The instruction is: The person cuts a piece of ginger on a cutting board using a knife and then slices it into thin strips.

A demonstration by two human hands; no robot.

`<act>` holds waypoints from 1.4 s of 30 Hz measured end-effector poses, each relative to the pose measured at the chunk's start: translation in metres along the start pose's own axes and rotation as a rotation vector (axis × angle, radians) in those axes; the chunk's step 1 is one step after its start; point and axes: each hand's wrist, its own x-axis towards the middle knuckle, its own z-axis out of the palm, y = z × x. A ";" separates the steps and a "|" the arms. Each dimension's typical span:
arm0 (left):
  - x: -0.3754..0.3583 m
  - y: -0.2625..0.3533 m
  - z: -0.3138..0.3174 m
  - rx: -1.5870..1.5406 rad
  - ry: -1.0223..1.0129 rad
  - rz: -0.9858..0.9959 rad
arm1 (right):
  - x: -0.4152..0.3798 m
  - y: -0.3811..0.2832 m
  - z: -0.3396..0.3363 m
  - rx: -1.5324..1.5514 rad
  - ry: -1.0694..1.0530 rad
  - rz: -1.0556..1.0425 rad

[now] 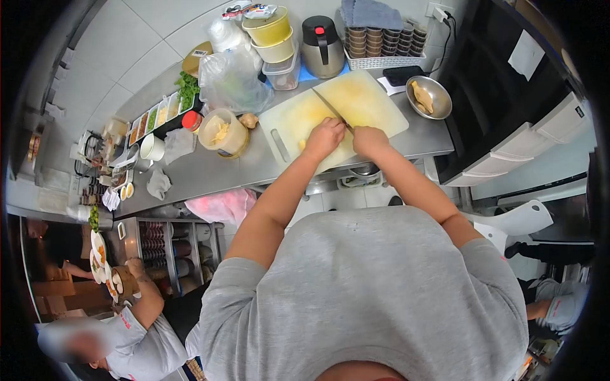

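My right hand is closed round the handle of a knife, whose blade points away and to the left over the cutting board. My left hand sits close to the blade with its fingers curled down on the board; what they pinch is hidden. A small pale yellow piece lies on the board, left of that hand. Left of the board stands a round plastic tub with pale yellow pieces inside. A brown knobbly root, like ginger, lies beside the tub.
A metal bowl with a yellowish piece stands right of the board. A thermal jug, stacked tubs and a basket of small lidded cups line the wall. At lower left, another person handles a bamboo steamer.
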 end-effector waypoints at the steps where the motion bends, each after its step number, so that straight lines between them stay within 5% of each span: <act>1: 0.001 -0.002 -0.001 0.008 0.002 -0.010 | -0.001 -0.003 -0.009 -0.009 -0.051 -0.008; 10: -0.003 0.005 0.005 0.008 0.020 -0.107 | 0.005 0.000 0.025 0.089 0.157 0.015; 19: -0.004 0.008 0.002 -0.012 0.036 -0.112 | 0.004 -0.002 0.023 0.106 0.148 0.021; 22: -0.004 0.006 0.006 -0.011 0.085 -0.118 | -0.003 -0.002 -0.004 0.040 -0.010 -0.016; 25: -0.006 0.006 0.004 -0.012 0.030 -0.151 | -0.001 -0.003 0.023 0.123 0.152 0.007; 28: -0.004 0.005 0.006 -0.041 0.098 -0.115 | 0.004 -0.001 0.006 0.058 -0.010 -0.002; 31: -0.006 0.006 0.005 -0.029 0.051 -0.150 | 0.002 -0.003 0.026 0.143 0.133 0.020; 34: -0.006 0.006 0.005 -0.051 0.071 -0.143 | 0.009 -0.001 0.010 0.036 -0.011 -0.011; 42: -0.009 0.009 0.002 -0.010 0.092 -0.084 | 0.010 -0.004 0.026 0.084 0.089 0.016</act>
